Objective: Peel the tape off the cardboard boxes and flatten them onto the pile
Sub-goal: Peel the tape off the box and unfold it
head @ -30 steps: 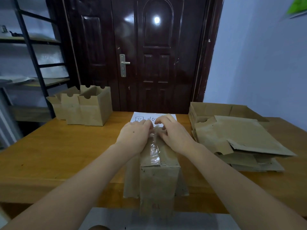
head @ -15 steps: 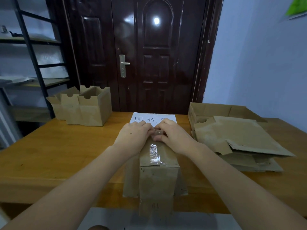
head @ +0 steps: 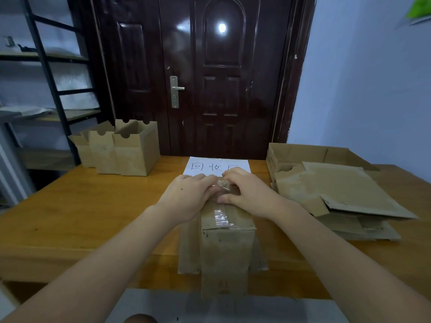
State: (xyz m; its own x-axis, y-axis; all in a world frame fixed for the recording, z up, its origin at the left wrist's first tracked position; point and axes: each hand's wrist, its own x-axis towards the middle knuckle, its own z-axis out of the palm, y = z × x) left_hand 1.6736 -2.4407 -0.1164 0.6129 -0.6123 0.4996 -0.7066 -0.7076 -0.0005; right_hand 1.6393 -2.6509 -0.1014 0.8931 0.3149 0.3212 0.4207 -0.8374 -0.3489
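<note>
A brown cardboard box (head: 225,250) stands at the near edge of the wooden table (head: 81,213), with clear tape (head: 221,219) running along its top seam. My left hand (head: 186,197) rests on the far left of the box top, fingers curled toward the seam. My right hand (head: 247,192) lies on the far right of the top, thumb pressed on the cardboard. Between the fingertips of both hands a crumpled, lifted end of the tape (head: 222,184) is pinched. The pile of flattened boxes (head: 338,194) lies to the right.
Three open-topped cardboard boxes (head: 121,148) stand at the back left of the table. A white sheet with handwriting (head: 210,165) lies beyond my hands. A dark door (head: 221,78) stands behind the table, with a metal shelf rack (head: 46,66) on the left.
The peeled end of the tape has bunched up between my fingertips and less tape lies flat on the box top. Both hands stayed at the far end of the box.
</note>
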